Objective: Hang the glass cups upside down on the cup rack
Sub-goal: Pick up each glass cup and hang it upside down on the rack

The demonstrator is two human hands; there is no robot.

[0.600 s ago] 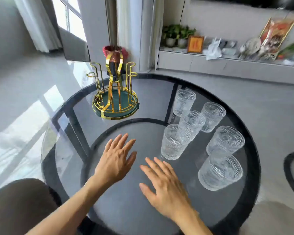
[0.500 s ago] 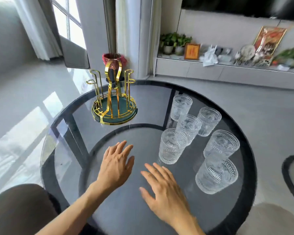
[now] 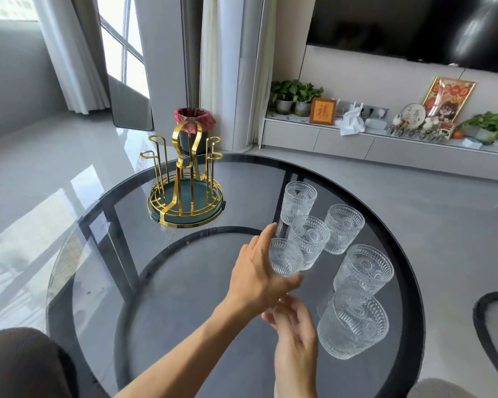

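The left hand [image 3: 255, 278] curls half-open around the nearest glass cup [image 3: 285, 257] on the round glass worktop [image 3: 184, 297], thumb under and fingers behind it, while the right hand [image 3: 295, 337] hovers open and empty just beneath, the gold cup rack [image 3: 186, 193] standing well beyond to the left.

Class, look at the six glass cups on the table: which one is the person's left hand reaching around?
The left hand curls around the cup nearest the rack, the leftmost of the cluster. The other five cups stand untouched to its right.
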